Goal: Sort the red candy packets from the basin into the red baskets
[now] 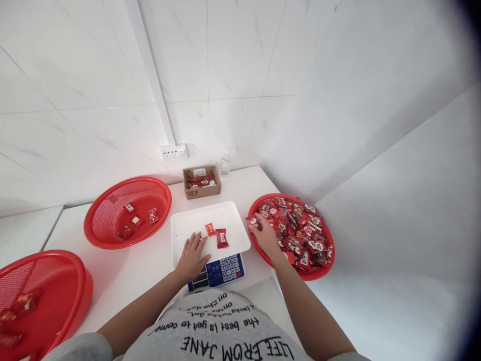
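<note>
My left hand [193, 258] lies with its fingers spread on the white weighing tray [233, 220] of a digital scale. Something small shows at its fingertips, mostly covered, and I cannot make out what it is. Beside those fingers lie an orange-red wrapped candy [210, 229] and a dark red wrapped candy [222, 238]. My right hand [266, 236] is closed on a small red and white wrapped candy [254, 221], between the tray and a round red basket [256, 250] heaped with red-wrapped candies [296, 233].
The scale's blue keypad [225, 269] faces me. Behind the tray stand a cardboard box [203, 191] with red packets and a clear plastic bottle [224, 166]. On the left are a red basket [98, 235] holding several packets and another red basket [77, 281]. A tiled wall [233, 60] rises behind.
</note>
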{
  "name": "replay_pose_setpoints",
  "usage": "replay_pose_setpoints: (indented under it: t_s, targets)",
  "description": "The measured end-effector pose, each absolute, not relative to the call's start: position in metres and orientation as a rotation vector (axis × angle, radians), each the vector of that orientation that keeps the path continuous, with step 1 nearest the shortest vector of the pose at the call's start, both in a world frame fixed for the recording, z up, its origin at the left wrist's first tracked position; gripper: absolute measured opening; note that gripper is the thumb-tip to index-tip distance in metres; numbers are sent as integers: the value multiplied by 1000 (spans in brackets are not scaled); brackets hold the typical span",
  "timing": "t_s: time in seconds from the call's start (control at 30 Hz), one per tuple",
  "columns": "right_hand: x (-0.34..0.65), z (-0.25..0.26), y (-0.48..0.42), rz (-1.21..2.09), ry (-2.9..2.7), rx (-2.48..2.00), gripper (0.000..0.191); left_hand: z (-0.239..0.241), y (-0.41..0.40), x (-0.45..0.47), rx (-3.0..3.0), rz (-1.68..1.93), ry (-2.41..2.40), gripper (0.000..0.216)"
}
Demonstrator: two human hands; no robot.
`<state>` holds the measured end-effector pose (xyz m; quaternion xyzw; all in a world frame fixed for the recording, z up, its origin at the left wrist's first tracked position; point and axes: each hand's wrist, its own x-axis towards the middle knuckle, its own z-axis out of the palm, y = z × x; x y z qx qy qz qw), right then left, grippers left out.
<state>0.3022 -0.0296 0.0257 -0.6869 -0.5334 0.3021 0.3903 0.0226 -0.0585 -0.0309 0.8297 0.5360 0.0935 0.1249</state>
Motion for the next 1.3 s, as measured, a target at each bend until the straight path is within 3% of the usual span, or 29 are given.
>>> replay_pose_setpoints:
  t_s: [0.1,0.17,0.3,0.43,0.63,0.93,1.07,1.17,1.3]
  targets:
    - [255,19,-30,1127,-1379,-1528,56,-31,-58,25,2344,318,1609,58]
    - [232,12,-32,1200,-1438,-1491,55,-28,-58,29,2302,342,1632,61]
    - [238,10,-31,890,-1647,-1572,44,-20,-59,34,2333,330,1592,60]
    - [290,18,-28,486,-1754,-1953,38,-18,-60,33,2398,222,1514,51]
    - [334,4,-26,396,-1705,-2406,36,-18,-58,32,2410,205,1504,47]
    - [343,-16,-14,505,-1465,-2302,25,-18,-64,24,2447,213,1487,47]
    - [334,-3,-19,430,-1315,-2073,31,-17,-64,22,2466,244,1448,42]
    - [309,4,-20,563,-1308,-1818,34,-13,-62,24,2478,223,1388,40]
    - [263,2,-24,673,-1657,-1712,43,-12,-62,30,2457,278,1416,56]
